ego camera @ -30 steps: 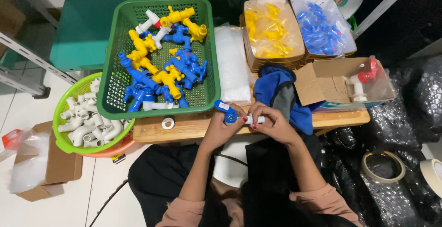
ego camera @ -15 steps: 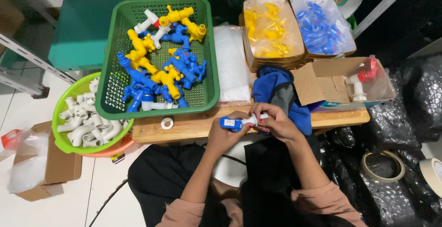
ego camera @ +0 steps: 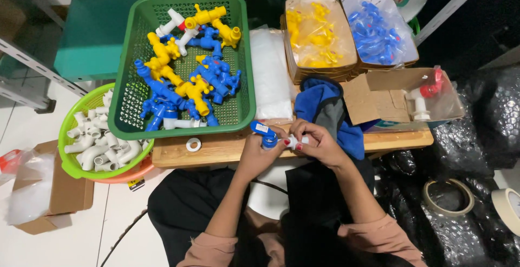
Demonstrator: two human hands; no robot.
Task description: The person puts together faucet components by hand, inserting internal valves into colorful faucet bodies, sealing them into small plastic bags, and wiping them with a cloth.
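My left hand (ego camera: pixel 259 153) grips a blue plastic tap (ego camera: pixel 264 132) at the front edge of the wooden table (ego camera: pixel 216 150). My right hand (ego camera: pixel 318 143) pinches the white end piece (ego camera: pixel 295 141) of the same tap, touching the left hand. Both hands are closed on the tap just in front of a blue cloth (ego camera: pixel 325 107). A white ring (ego camera: pixel 193 144) lies on the table to the left of my hands.
A green basket (ego camera: pixel 124 115) holds several blue, yellow and white taps. A light green bowl (ego camera: pixel 67 153) of white elbows sits lower left. Boxes of yellow parts (ego camera: pixel 319 34) and blue parts (ego camera: pixel 379 28) stand behind, a cardboard box (ego camera: pixel 379 91) with white taps at right. Tape rolls (ego camera: pixel 447 196) lie lower right.
The tap has turned in my hands, from lying sideways to its blue head pointing up-left. Both hands stayed at the table's front edge.
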